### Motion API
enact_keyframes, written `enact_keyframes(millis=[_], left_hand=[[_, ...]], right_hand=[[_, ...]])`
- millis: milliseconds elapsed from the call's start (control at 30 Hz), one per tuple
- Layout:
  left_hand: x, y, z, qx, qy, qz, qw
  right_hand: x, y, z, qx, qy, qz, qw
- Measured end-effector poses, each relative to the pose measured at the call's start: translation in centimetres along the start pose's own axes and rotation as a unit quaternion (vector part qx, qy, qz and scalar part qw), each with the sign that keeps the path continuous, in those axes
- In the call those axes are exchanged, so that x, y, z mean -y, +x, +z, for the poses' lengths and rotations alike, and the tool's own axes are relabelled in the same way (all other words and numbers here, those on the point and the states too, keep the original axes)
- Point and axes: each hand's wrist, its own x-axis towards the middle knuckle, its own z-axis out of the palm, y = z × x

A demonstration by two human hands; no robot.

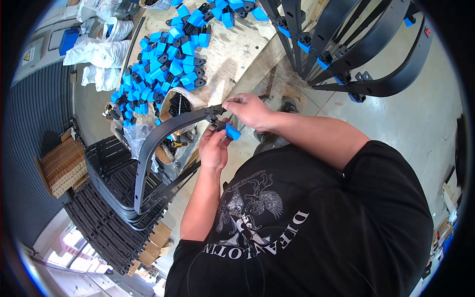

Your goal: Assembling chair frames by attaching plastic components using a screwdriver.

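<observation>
A curved black bar (163, 129) reaches from the left toward me, its end at my two hands. My left hand (213, 149) is closed around a blue-and-black plastic piece (232, 131), held just below that end. At the tip of the bar, the fingers of my right hand (251, 112) are pinched together; what they grip, if anything, is too small to make out. Many more blue-and-black pieces (168, 59) lie heaped on the workbench (230, 54). Beside the bar, an open bag (179, 105) holds small black parts. A screwdriver with a yellow handle (179, 140) lies under the bar.
Curved black frames (391, 74) with blue pieces attached stand at the upper right. More black frames (114, 168) are stacked at the left, near cardboard boxes (157, 237). White plastic bags (101, 52) sit beyond the bench. Concrete floor (415, 119) spreads to the right.
</observation>
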Motion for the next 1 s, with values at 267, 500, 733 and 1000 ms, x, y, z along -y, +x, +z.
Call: enact_keyframes(millis=[267,500,733,1000], left_hand=[[-0.9,0.1,0.8,-0.006,-0.039,0.025,0.999],[-1.0,0.1,0.5,0.018,-0.034,0.006,0.999],[-0.5,0.0,0.3,0.026,-0.044,0.005,0.999],[-0.7,0.5,0.6,0.032,-0.052,0.008,0.998]], right_hand=[[1.1,-0.2,1.3,0.034,0.017,-0.011,0.999],[1.3,-0.5,1.4,0.039,0.05,0.025,0.998],[2.0,-0.4,1.2,0.02,0.086,0.053,0.995],[2.3,-0.9,1.3,0.021,0.084,0.04,0.995]])
